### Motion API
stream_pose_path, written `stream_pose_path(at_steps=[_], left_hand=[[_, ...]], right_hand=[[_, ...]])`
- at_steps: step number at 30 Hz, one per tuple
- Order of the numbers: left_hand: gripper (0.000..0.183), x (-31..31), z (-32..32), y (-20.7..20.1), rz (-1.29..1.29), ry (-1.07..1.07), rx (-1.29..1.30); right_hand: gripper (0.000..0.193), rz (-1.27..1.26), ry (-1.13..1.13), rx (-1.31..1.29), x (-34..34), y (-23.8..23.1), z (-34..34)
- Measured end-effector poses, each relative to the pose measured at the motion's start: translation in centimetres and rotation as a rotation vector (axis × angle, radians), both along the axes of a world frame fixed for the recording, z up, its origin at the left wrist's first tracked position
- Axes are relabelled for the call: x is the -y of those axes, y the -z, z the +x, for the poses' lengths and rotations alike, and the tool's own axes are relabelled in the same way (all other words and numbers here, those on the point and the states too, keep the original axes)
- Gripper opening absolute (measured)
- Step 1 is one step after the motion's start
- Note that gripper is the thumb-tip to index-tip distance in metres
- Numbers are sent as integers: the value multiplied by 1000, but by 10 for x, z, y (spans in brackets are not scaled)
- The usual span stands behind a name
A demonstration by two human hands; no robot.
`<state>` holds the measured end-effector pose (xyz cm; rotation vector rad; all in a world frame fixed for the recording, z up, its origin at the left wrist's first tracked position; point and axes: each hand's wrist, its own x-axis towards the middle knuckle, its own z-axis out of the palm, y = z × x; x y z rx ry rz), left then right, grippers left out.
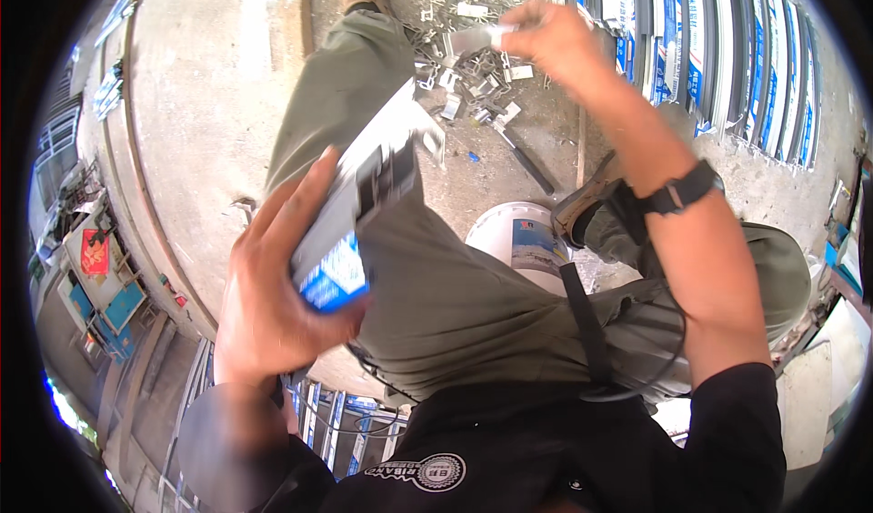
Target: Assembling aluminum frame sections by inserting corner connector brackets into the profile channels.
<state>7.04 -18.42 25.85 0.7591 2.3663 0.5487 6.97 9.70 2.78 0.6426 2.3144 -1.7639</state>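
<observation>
My left hand (255, 286) is wrapped round a grey and white metal profile (341, 208), which slants up over my thigh. Blue and white film covers its near end. A dark slot shows on its side. Out at the upper middle, my right hand (555, 45) pinches a small flat silvery metal piece (475, 37). Beneath that hand lies a loose heap of small metal brackets and clips (450, 81) on the floor. A hammer (520, 154) with a dark handle rests beside the heap.
A white bucket (491, 231) stands between my legs. Long profiles with blue and white film (718, 58) lie side by side at the upper right. More film-wrapped profiles (341, 422) lie low, behind my left side. Boards and crates (109, 286) stand at the far left.
</observation>
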Motion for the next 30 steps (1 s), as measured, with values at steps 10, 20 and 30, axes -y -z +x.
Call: stream_pose_path(at_steps=[10, 20, 30], left_hand=[[59, 15, -17, -6, 30, -179, 340], [52, 15, -17, -7, 87, -213, 411], [58, 12, -12, -3, 108, -273, 400]], right_hand=[[20, 419, -76, -749, 32, -191, 61], [21, 618, -61, -776, 44, -184, 69], [24, 886, -77, -801, 52, -181, 70]])
